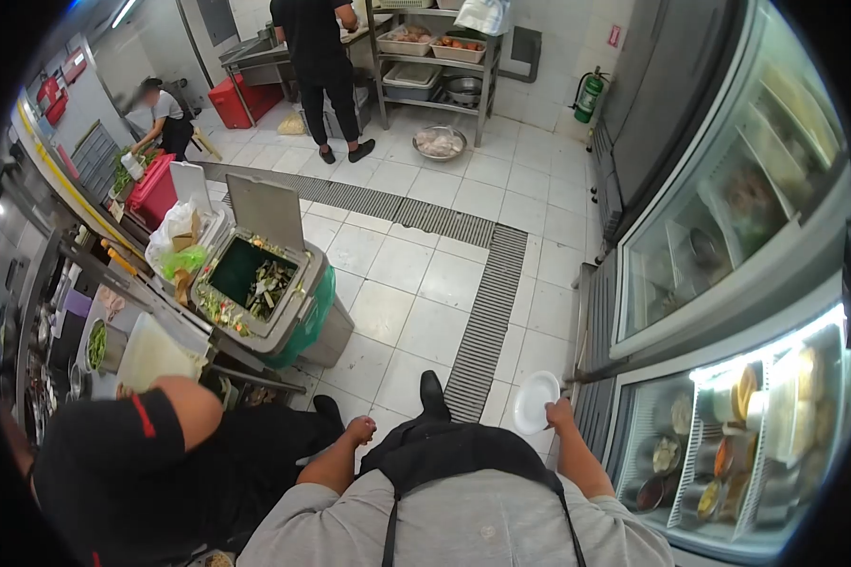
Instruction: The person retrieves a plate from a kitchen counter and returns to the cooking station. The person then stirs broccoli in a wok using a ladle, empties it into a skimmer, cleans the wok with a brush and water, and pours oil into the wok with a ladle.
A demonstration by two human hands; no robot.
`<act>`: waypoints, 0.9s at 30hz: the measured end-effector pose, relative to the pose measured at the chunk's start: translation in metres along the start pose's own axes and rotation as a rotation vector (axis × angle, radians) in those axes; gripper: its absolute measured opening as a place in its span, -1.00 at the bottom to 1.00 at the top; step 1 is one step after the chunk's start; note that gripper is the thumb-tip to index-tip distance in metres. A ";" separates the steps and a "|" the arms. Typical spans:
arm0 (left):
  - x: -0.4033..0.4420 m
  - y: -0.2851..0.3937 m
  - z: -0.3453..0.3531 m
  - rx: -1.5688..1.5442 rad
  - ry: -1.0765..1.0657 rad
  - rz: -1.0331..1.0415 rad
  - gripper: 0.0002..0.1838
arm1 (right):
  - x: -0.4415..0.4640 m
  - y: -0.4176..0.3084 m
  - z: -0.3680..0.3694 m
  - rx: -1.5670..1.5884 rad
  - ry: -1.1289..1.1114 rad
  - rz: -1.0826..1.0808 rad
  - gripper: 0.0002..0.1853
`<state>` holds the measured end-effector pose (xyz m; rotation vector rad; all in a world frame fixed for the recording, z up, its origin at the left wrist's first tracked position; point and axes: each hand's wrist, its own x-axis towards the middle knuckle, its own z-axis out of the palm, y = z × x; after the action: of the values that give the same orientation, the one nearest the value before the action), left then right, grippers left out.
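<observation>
My right hand (560,414) grips the edge of a white oval plate (536,402), which is held out over the tiled floor beside the lit glass-door fridge (728,444). Nothing can be made out on the plate. My left hand (360,430) hangs near my left hip with its fingers curled in. Whether anything small is inside it is hidden. A black apron (463,449) covers my front between the two hands.
A person in black (151,463) works close at my left by a counter. An open bin (255,283) stands ahead left. A floor grate (487,331) runs forward. Two people are farther back, near a shelf rack (435,66) and a bowl (440,144) on the floor.
</observation>
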<state>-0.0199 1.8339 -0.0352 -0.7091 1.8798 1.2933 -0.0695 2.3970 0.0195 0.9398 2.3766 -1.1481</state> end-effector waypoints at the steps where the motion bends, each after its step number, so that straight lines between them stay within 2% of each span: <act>1: 0.015 0.012 -0.004 0.003 0.019 0.023 -0.85 | 0.003 0.004 0.002 -0.047 -0.048 0.029 -0.70; 2: 0.035 0.033 -0.009 0.001 0.039 0.058 -0.85 | 0.007 0.000 -0.001 -0.093 -0.088 0.050 -0.69; 3: 0.044 0.059 -0.017 0.015 -0.002 -0.041 -0.79 | -0.004 -0.004 -0.006 -0.387 0.038 -0.055 -0.66; 4: 0.063 0.073 -0.025 0.217 0.032 0.038 -0.73 | 0.003 0.019 -0.001 -0.569 0.077 -0.123 -0.67; 6: 0.078 0.110 -0.040 0.536 0.160 0.131 -0.61 | -0.006 0.002 -0.027 -0.905 -0.418 -0.216 -0.67; 8: 0.098 0.150 -0.054 0.576 0.246 0.230 -0.62 | 0.014 -0.021 -0.037 -0.879 -0.415 -0.189 -0.67; 10: 0.123 0.186 -0.065 0.528 0.231 0.193 -0.62 | 0.039 -0.048 -0.038 -0.820 -0.404 -0.153 -0.69; 12: 0.160 0.213 -0.073 0.485 0.258 0.355 -0.62 | 0.071 -0.089 -0.035 -0.754 -0.387 -0.135 -0.70; 13: 0.179 0.228 -0.073 0.274 0.161 0.167 -0.66 | 0.090 -0.109 -0.035 -0.723 -0.377 -0.126 -0.71; 16: 0.201 0.284 -0.074 0.179 0.107 0.143 -0.69 | 0.155 -0.162 -0.041 -0.649 -0.355 -0.099 -0.73; 17: 0.222 0.284 -0.074 0.104 0.060 0.138 -0.71 | 0.169 -0.172 -0.042 -0.630 -0.364 -0.081 -0.74; 19: 0.234 0.303 -0.078 0.082 0.092 0.146 -0.71 | 0.221 -0.212 -0.041 -0.578 -0.357 -0.084 -0.75; 20: 0.228 0.321 -0.082 -0.006 0.084 0.062 -0.72 | 0.245 -0.232 -0.039 -0.548 -0.356 -0.084 -0.76; 23: 0.227 0.362 -0.100 -0.001 0.130 -0.015 -0.73 | 0.311 -0.285 -0.042 -0.483 -0.353 -0.079 -0.78; 25: 0.244 0.376 -0.114 -0.008 0.228 0.023 -0.72 | 0.373 -0.300 -0.027 -0.442 -0.352 -0.068 -0.79; 26: 0.249 0.382 -0.120 -0.003 0.292 0.060 -0.72 | 0.410 -0.329 -0.024 -0.382 -0.291 0.041 -0.73; 27: 0.259 0.385 -0.126 -0.151 0.316 0.042 -0.73 | 0.430 -0.367 -0.026 -0.396 -0.298 0.035 -0.73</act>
<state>-0.5003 1.8383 -0.0129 -1.0067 2.0690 1.4276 -0.6342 2.4292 0.0056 0.6250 2.2154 -0.7049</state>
